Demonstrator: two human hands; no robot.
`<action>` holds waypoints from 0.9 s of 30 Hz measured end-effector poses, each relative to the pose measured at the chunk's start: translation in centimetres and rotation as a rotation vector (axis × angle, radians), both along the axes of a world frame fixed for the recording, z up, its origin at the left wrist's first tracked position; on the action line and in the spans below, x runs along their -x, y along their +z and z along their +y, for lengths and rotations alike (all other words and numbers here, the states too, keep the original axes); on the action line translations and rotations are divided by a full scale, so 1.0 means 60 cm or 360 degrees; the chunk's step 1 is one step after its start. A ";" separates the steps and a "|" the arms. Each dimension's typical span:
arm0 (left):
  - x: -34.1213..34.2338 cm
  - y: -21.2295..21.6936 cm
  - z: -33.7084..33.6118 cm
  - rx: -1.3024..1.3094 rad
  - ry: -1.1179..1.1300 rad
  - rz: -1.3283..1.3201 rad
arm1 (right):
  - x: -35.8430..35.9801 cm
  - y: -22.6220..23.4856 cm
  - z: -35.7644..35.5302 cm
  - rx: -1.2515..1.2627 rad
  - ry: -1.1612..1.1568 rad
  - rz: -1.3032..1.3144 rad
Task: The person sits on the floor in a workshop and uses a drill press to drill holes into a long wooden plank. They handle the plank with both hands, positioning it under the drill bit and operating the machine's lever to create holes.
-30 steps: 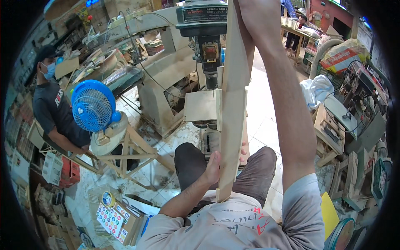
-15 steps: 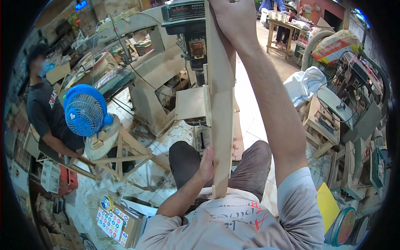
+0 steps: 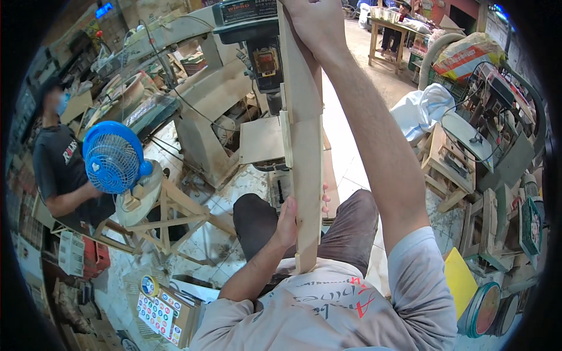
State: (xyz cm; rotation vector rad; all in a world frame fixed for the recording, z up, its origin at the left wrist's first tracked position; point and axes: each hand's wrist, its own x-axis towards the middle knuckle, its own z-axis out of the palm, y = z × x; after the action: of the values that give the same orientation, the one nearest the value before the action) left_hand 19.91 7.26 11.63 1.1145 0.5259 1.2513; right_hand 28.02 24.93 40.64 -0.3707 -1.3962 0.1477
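A long pale wooden board (image 3: pixel 305 169), with narrower strips of wood along its left edge, runs from my waist up past the top of the picture. My left hand (image 3: pixel 288 222) is wrapped round its lower part, thumb on the near face and fingertips showing past the right edge. At the upper end my right hand (image 3: pixel 319 26) is closed on the board, with my arm stretched out; its fingertips are partly cut off by the top edge. Behind the board stands a bench drill press (image 3: pixel 249 23) with a square wooden table (image 3: pixel 260 140).
A blue fan (image 3: pixel 114 158) stands on a round-topped wooden stool (image 3: pixel 140 205) at left, beside a seated person (image 3: pixel 58 152). Sticker sheets and a tape roll (image 3: pixel 149 285) lie lower left. Wooden frames (image 3: pixel 445 164), a white sack (image 3: pixel 424 111) and a yellow panel (image 3: pixel 459 284) are at right.
The view has shifted slightly, so most things sit a little further left. Both hands keep their hold on the board. The seated person's hand has risen toward the fan.
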 end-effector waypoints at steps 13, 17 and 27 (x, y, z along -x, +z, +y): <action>0.003 0.000 0.005 -0.0054 0.0023 0.0048 | -0.009 -0.010 0.012 0.0042 0.0231 0.0045; -0.003 -0.002 0.004 -0.0145 0.0185 0.0071 | -0.010 -0.013 0.009 0.0000 0.0134 -0.0019; -0.004 -0.017 0.005 -0.0111 0.0142 -0.0044 | -0.008 -0.030 0.016 0.0076 0.0157 -0.0067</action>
State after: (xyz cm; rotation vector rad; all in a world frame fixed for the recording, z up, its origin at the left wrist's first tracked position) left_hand 20.18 7.54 10.61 1.1407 0.5190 1.3698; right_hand 28.48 25.92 38.83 -0.3465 -1.4549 0.2559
